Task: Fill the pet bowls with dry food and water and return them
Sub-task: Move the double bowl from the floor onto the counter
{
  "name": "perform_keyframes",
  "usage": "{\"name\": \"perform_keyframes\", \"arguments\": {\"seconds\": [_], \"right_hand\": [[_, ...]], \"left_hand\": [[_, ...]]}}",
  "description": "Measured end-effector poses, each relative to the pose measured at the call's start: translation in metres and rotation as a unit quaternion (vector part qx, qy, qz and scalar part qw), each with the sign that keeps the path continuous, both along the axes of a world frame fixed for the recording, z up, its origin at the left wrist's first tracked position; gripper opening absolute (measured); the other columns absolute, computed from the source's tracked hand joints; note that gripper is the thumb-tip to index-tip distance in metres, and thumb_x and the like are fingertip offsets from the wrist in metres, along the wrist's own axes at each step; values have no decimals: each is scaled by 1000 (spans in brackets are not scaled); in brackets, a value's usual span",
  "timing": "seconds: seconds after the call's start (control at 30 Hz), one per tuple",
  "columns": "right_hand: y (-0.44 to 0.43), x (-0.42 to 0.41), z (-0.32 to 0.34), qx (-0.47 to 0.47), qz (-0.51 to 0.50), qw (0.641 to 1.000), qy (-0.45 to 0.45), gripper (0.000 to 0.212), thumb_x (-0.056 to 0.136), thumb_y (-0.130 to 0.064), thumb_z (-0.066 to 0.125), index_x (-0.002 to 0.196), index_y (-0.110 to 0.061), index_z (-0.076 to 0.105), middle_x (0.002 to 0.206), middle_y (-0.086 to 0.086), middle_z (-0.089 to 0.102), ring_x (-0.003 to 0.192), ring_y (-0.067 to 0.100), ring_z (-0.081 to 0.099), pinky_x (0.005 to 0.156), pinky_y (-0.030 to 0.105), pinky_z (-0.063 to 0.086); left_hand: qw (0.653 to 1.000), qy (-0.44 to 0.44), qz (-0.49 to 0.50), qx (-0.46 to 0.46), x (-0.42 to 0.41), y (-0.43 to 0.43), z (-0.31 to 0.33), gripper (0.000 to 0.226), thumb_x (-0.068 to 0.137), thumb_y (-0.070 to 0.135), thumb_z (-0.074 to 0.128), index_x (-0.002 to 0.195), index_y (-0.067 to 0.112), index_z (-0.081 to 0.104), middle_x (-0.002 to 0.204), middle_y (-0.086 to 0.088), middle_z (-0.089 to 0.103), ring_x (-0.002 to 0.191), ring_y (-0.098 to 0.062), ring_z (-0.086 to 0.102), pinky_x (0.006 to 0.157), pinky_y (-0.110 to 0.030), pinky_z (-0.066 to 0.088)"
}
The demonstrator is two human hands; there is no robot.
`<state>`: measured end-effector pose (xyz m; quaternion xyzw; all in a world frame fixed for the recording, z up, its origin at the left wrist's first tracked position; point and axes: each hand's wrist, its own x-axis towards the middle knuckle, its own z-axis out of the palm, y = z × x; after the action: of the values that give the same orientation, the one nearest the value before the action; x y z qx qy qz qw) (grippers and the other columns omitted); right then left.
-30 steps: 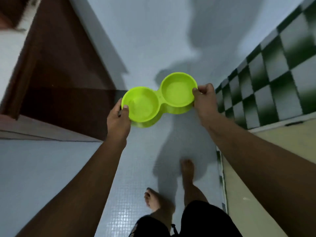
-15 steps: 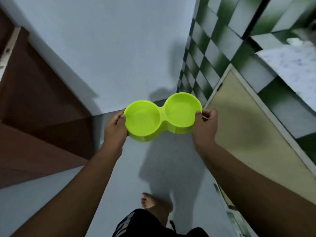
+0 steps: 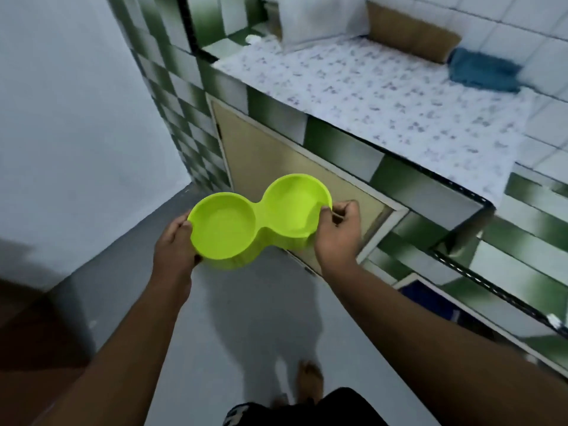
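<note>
Double pet bowl [image 3: 261, 218] between both gripping hands [image 3: 173, 244] [image 3: 338, 233]

A white sheet [image 3: 384, 93] with a small purple print covers the green-tiled table [image 3: 338, 130]. Along its far edge lie a blue cloth [image 3: 482, 73], a tan board [image 3: 408, 35] and, toward the far left corner, a blurred white object [image 3: 304, 23].

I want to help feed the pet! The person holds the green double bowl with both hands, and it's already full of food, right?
Not quite. The left hand and right hand do hold the green double bowl, but the head view shows both of its cups empty, with no food yet.
</note>
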<state>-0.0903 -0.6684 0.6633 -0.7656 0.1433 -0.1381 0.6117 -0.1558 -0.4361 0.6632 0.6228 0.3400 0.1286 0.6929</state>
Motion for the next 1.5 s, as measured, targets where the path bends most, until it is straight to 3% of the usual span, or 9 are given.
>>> {"name": "perform_keyframes", "arguments": {"seconds": [0.13, 0.33, 0.47, 0.6, 0.7, 0.93, 1.17, 1.37, 1.5], "right_hand": [[-59, -39, 2, 13, -85, 996, 19, 12, 95, -27, 56, 85, -24, 50, 90, 3, 64, 86, 22, 62, 78, 46, 56], [-148, -81, 3, 8, -189, 982, 9, 11, 95, -23, 54, 86, -25, 48, 93, 5, 63, 87, 23, 62, 75, 39, 53], [-209, -102, 2, 14, -256, 967, -1, 9, 96, -17, 54, 90, -17, 48, 92, 9, 62, 85, 24, 58, 68, 29, 44], [-281, -121, -6, 27, -317, 948, 0, 7, 94, -16, 55, 90, -14, 51, 89, 8, 62, 84, 27, 60, 77, 38, 50], [-344, -129, -10, 22, -343, 939, 2, 7, 93, -16, 55, 88, -15, 50, 87, 7, 62, 83, 28, 59, 79, 43, 50], [-503, -117, -5, -53, -254, 963, 68, 8, 95, -15, 53, 103, -15, 51, 91, 1, 61, 86, 26, 62, 78, 38, 51], [-611, -70, -3, -81, -181, 974, 106, 31, 89, -9, 57, 120, -11, 51, 108, 2, 57, 102, 26, 58, 93, 45, 51], [-677, -12, -8, -123, -113, 974, 156, 41, 86, -1, 54, 126, -10, 49, 109, 2, 56, 103, 27, 56, 90, 39, 49], [-710, 34, -13, -162, -82, 971, 154, 46, 85, 1, 55, 130, -8, 52, 125, 11, 59, 113, 29, 55, 92, 33, 45]], "left_hand": [[994, -7, -106, 17, 3, -47, 5, 36, 109, 20, 44, 141, 7, 55, 121, -9, 60, 106, -26, 58, 71, -30, 51], [982, -6, -190, 10, 13, -135, 2, 19, 108, 25, 45, 112, 27, 64, 116, 0, 65, 107, -24, 58, 78, -33, 49], [967, -18, -249, 45, 19, -200, 3, 18, 102, 33, 51, 113, 30, 65, 117, -3, 66, 105, -24, 59, 80, -38, 48], [953, -19, -301, 39, 22, -280, 6, 19, 105, 27, 51, 97, 32, 68, 107, 3, 66, 100, -20, 58, 85, -41, 50], [945, -25, -324, 34, 20, -347, 2, 20, 106, 22, 49, 108, 29, 67, 112, 0, 66, 103, -22, 60, 88, -41, 52], [937, 0, -341, 68, 14, -487, -18, 26, 103, 18, 51, 107, 38, 68, 120, -5, 68, 112, -33, 65, 94, -59, 56], [939, 55, -338, 34, 20, -584, -27, 23, 103, 14, 54, 120, 24, 65, 121, -6, 66, 111, -29, 64, 91, -53, 59], [923, 77, -375, 22, 32, -639, -46, 24, 102, 16, 57, 125, 24, 63, 116, 2, 66, 106, -20, 64, 86, -41, 58], [913, 95, -396, 22, 50, -676, -59, 22, 100, 17, 61, 120, 26, 62, 112, 3, 68, 109, -26, 66, 95, -53, 57]]}}
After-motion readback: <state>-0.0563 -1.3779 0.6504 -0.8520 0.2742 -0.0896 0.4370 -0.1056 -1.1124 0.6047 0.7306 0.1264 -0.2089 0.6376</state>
